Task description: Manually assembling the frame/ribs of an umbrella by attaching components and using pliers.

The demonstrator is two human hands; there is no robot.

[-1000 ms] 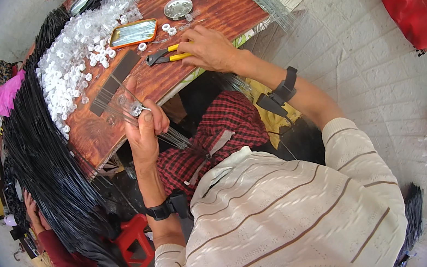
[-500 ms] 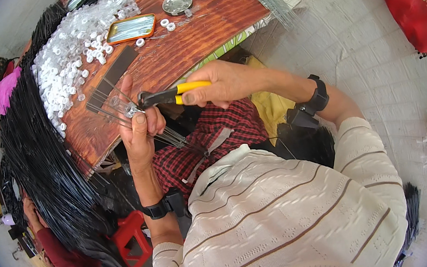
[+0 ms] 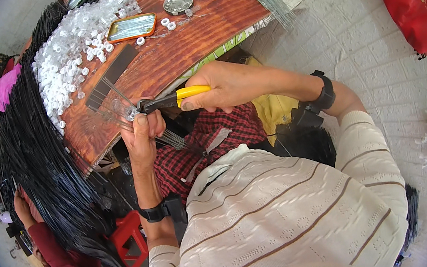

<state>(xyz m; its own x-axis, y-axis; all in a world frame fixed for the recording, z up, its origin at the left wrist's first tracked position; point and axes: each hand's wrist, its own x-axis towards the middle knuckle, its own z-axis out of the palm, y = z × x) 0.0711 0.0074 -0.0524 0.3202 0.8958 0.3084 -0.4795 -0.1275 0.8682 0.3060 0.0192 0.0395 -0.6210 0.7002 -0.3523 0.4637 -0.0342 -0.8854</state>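
- Pinching a small clear plastic piece (image 3: 130,111) with thin wires fanning out of it, the left hand (image 3: 143,135) holds it up just over the near edge of the bench (image 3: 200,41).
- Judging by its look, the piece is light and somewhat brittle, and the wires are springy and easily bent; the body of the piece, not the wires, is the safer place to hold.
- Left grip: fingertips clenched on the piece, more wires trailing below the palm.
- Right hand (image 3: 228,84): wrapped tight round the yellow-handled pliers (image 3: 172,98), whose dark nose meets the piece; I cannot tell how hard it bites.
- Further out on the bench lie a heap of white rings (image 3: 76,43), a shallow tin (image 3: 131,27) and a round metal lid (image 3: 178,2); black strands (image 3: 41,164) hang off its left side.
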